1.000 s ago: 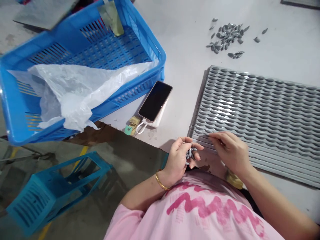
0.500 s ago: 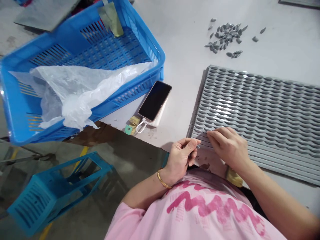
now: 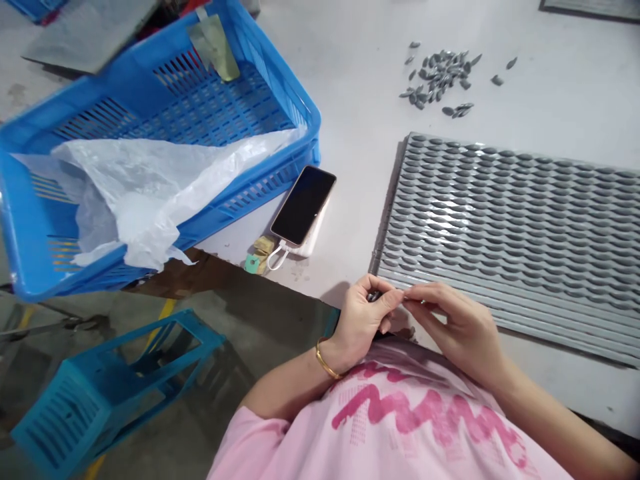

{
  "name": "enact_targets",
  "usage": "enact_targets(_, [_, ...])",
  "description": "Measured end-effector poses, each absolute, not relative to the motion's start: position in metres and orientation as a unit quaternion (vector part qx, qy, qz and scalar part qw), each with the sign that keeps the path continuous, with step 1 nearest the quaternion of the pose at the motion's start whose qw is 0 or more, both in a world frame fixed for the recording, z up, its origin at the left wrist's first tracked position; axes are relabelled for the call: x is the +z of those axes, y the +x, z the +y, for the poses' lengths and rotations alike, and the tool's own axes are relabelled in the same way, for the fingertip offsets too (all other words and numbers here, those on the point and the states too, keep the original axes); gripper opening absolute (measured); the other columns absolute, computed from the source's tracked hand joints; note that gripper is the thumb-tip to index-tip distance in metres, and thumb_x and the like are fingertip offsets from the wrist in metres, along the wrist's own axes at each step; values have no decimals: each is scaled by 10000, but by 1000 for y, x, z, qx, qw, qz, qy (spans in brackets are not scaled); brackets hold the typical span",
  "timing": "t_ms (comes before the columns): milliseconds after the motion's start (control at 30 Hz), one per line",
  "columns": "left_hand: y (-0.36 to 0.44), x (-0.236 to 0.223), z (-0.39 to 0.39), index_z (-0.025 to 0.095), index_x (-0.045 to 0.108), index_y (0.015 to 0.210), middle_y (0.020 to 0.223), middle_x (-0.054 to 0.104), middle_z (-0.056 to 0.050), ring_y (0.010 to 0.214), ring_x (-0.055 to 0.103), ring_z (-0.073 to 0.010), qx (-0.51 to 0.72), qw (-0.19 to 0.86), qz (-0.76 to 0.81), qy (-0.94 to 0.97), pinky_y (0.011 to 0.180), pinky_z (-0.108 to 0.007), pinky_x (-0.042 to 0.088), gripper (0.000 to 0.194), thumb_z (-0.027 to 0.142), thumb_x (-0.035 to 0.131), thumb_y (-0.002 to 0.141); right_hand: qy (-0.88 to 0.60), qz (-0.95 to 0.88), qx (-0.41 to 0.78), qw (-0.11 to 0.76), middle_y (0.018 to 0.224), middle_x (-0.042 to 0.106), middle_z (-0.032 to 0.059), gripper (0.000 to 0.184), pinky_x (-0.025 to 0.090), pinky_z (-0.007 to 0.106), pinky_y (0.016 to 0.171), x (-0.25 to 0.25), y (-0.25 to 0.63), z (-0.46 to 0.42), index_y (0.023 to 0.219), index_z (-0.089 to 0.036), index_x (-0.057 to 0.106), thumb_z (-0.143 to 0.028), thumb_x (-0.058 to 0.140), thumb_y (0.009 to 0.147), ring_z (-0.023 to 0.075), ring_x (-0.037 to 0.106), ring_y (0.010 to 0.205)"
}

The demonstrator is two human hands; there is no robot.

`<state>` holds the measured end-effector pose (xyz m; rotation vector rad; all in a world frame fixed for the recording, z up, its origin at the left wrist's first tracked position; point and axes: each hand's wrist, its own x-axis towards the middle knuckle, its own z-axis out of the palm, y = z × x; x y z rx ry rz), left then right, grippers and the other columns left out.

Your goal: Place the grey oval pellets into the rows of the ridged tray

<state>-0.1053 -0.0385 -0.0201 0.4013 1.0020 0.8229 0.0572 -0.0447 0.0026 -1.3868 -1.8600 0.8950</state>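
Away from the grooved edge of the grey panel [image 3: 550, 327] comes my right hand [image 3: 463, 327], its fingertips now meeting those of my left hand [image 3: 360, 320] above the near edge of the table [image 3: 360, 167]. Phone [image 3: 303, 205] and loose pile [image 3: 445, 73] keep their places on the tabletop.

Dropping a piece seems the main risk: they look small and smooth, and if my left fingers loosen too far while my thumb works, several could slip out together, onto the table edge or down my pink shirt [image 3: 400, 407]. A fumbled pass between fingertips might also turn one the wrong way round.

My left fingers are curled in, closed around the small grey pieces [image 3: 373, 296]; only a dark glimpse of them shows beside the index finger. My right thumb and index finger draw close at the tips, against the left thumb; whether they pinch a piece or stand slightly apart, I cannot tell. Just beyond both hands, the panel lies flat, its leaf-shaped rows ending before the plain strips nearest me.
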Motion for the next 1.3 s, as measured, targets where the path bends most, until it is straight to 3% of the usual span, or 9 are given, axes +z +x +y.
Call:
enact_targets(100, [-105, -15, -36, 168, 553, 802, 549, 543, 52, 392, 412, -40, 364, 794, 457, 166, 369, -164, 303, 370, 457, 782, 772, -506, -742, 286, 335, 940, 726, 39, 211, 578, 292, 680, 2, 64, -49, 1058, -261, 681, -134, 623, 900, 178, 697, 822])
enact_targets(233, [-118, -2, -21, 140, 609, 798, 712, 644, -21, 475, 515, -51, 378, 823, 419, 59, 352, -140, 295, 297, 405, 743, 810, -552, -716, 271, 332, 953, 725, 36, 186, 566, 294, 675, -7, 82, -45, 1026, -264, 696, -147, 622, 902, 182, 695, 829])
enact_targets(400, [-131, -3, -9, 144, 658, 945, 919, 719, -82, 710, 691, -140, 445, 780, 428, -102, 472, -174, 491, 162, 274, 574, 897, -587, -724, 192, 306, 945, 736, 23, 144, 560, 306, 694, -30, 100, -30, 1007, -263, 710, -213, 599, 930, 177, 699, 803])
enact_targets(567, [-122, -13, -22, 129, 654, 1004, 744, 653, -36, 556, 609, -113, 409, 798, 430, -100, 386, -175, 418, 200, 257, 548, 894, -566, -783, 90, 242, 911, 725, 33, 140, 522, 300, 696, -39, 106, -26, 1009, -237, 713, -207, 600, 933, 178, 673, 824])
enact_targets(700, [-120, -12, -27, 149, 655, 1002, 744, 651, -28, 554, 593, -110, 412, 803, 430, -21, 392, -171, 414, 171, 247, 591, 877, -555, -814, 13, 171, 867, 705, 37, 136, 467, 292, 659, -40, 109, -27, 1003, -242, 728, -221, 620, 923, 177, 650, 816])
enact_targets(833, [-120, -8, -26, 127, 683, 1116, 912, 705, -82, 698, 688, -150, 389, 823, 415, 14, 542, -225, 555, 275, 238, 616, 873, -552, -819, 16, 155, 895, 706, 36, 167, 439, 284, 639, -41, 111, -27, 1032, -253, 725, -214, 594, 936, 166, 643, 829])
enact_targets(1000, [-119, -5, -28, 139, 678, 1193, 1048, 720, -116, 825, 732, -197, 387, 833, 394, -23, 683, -297, 608, 318, 243, 598, 903, -538, -830, 2, 148, 890, 714, 26, 176, 400, 285, 597, -37, 112, -24, 1040, -260, 722, -200, 597, 931, 161, 638, 820])
enact_targets(1167, [-116, -6, -32, 143, 680, 1219, 1151, 706, -138, 934, 729, -242, 397, 839, 368, -50, 814, -385, 606, 342, 292, 585, 926, -539, -806, 62, 237, 911, 701, 45, 196, 470, 319, 698, -16, 92, -28, 1098, -249, 689, -205, 629, 917, 196, 636, 829])
enact_targets(1300, [-110, -9, -35, 152, 705, 1200, 1053, 719, -100, 810, 696, -159, 415, 827, 376, -54, 741, -298, 588, 331, 286, 616, 910, -528, -796, 153, 253, 984, 669, 72, 219, 501, 380, 757, -2, 62, -32, 1124, -268, 689, -279, 646, 909, 223, 614, 864])
